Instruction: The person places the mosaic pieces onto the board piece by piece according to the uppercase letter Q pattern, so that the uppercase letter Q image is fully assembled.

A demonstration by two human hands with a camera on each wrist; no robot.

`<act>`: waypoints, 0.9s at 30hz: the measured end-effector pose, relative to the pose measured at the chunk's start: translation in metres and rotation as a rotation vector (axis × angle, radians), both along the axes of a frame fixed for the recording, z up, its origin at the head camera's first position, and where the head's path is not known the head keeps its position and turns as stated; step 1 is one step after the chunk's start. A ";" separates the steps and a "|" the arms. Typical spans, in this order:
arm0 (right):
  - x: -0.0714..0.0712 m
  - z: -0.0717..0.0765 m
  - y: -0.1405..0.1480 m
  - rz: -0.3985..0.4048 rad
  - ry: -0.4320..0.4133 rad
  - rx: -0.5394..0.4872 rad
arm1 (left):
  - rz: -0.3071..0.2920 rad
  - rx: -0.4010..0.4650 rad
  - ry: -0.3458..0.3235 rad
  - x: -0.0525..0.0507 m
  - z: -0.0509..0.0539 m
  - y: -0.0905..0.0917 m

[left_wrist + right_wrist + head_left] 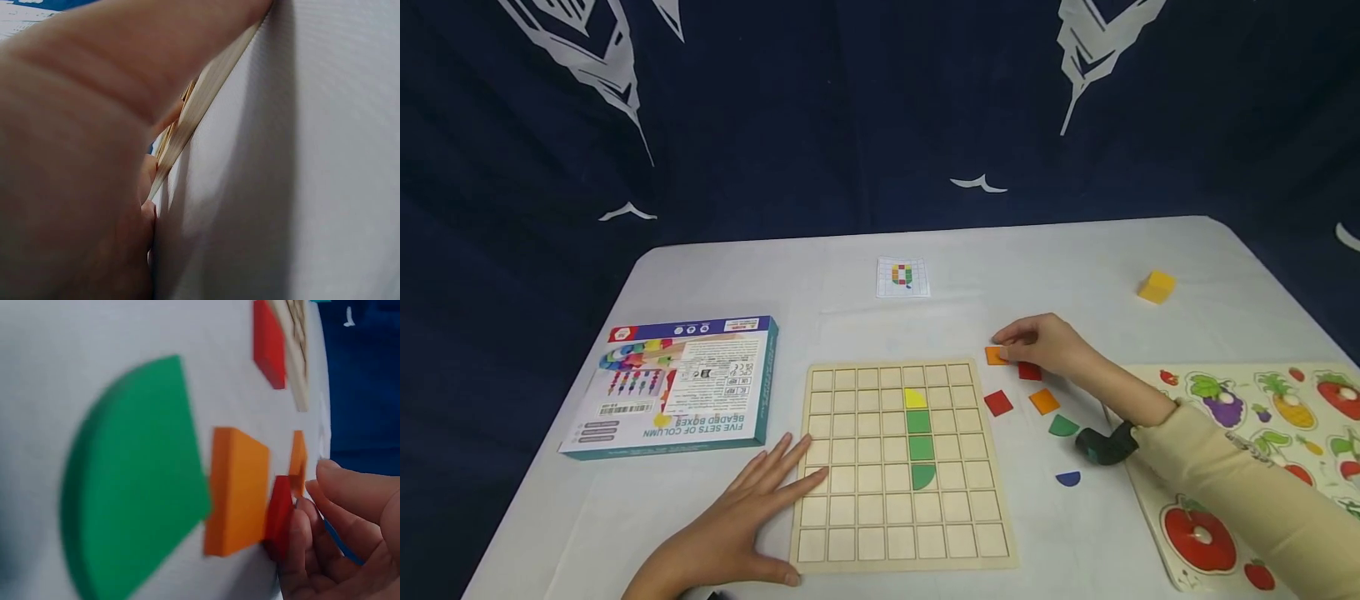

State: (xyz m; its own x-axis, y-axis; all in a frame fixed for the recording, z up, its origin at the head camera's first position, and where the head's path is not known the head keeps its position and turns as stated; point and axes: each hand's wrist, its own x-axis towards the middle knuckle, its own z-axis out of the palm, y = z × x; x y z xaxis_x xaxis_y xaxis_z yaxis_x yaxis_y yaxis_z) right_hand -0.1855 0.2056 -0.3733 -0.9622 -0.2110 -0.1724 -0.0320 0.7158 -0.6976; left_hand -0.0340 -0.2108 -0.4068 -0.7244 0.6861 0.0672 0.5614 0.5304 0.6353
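A person's right hand [1048, 346], its fingers curled, pinches an orange square [995, 356] between thumb and fingertip right of centre in the frame, just above a red square [1030, 372]. The left hand [741, 512], fingers spread and gripping nothing, rests at the left edge of a gridded wooden board [857, 450] at lower centre. On the board, a yellow quarter [914, 399] tops a column of two green squares [919, 435] and a green quarter [923, 477]. Right of the board on the white worktop [775, 275] lie another red square [998, 403], another orange square [1044, 402], a loose green quarter [1063, 426] and a blue half-disc [1068, 479]. A patterned card [902, 277] lies at upper centre, a box [670, 383] at left, a yellow block [1157, 287] at upper right and a fruit puzzle [1157, 508] at lower right.
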 end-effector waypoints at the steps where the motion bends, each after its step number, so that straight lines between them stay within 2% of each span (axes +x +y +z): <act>1: 0.000 -0.001 -0.001 0.016 0.024 0.027 | 0.002 0.001 -0.005 0.000 0.000 0.000; 6: 0.002 -0.003 -0.007 0.069 0.123 0.095 | 0.009 -0.006 -0.020 0.001 0.001 0.000; 12: 0.003 0.000 -0.009 0.083 0.139 0.075 | 0.006 -0.010 -0.014 0.001 0.002 0.000; 17: 0.005 0.005 -0.008 0.048 0.128 0.008 | -0.002 -0.006 -0.010 0.001 0.001 0.000; 22: 0.006 0.011 -0.017 0.049 0.112 -0.083 | 0.001 -0.013 -0.019 0.001 0.001 0.000; 27: 0.009 0.015 -0.039 0.064 0.035 -0.220 | 0.015 -0.026 -0.033 0.001 0.001 0.000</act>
